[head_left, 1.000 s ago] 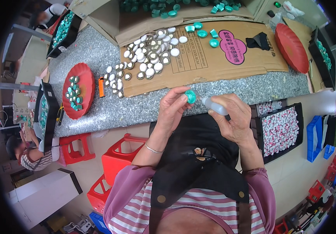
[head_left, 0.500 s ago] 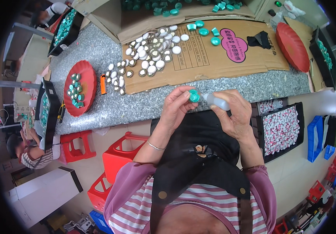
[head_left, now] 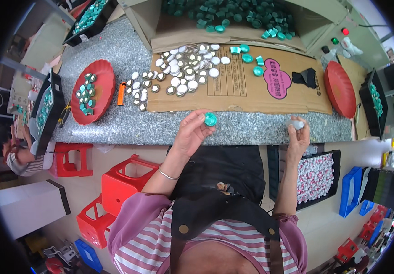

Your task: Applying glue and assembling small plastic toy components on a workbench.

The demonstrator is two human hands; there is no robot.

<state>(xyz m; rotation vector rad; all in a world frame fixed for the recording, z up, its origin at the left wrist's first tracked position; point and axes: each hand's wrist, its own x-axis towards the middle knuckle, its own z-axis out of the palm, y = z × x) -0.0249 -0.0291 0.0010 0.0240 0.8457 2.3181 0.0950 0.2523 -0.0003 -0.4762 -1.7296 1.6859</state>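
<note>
My left hand [head_left: 190, 132] pinches a shiny green fluted cap [head_left: 210, 119] between thumb and fingers, its hollow side showing, at the near edge of the speckled table [head_left: 247, 125]. Well to the right, my right hand [head_left: 300, 137] is closed round a small translucent squeeze bottle [head_left: 296, 124]. Most of that bottle is hidden by the fingers. Beyond my hands lies a flat cardboard sheet [head_left: 247, 102], bearing a heap of white-faced round discs [head_left: 192, 85]. Several loose green caps [head_left: 247, 58] rest to the right of the heap.
Red fluted trays stand left [head_left: 105, 98], with green pieces in it, and right [head_left: 341, 89]. An orange tool [head_left: 121, 94] lies by the left tray. A box opening [head_left: 238, 18] at the back holds many green caps. Red stools [head_left: 128, 182] and a black crate [head_left: 336, 178] are below.
My right hand has moved far to the right with the bottle, away from the green cap. My left hand keeps the cap, now a little further left. The whole view has shifted.
</note>
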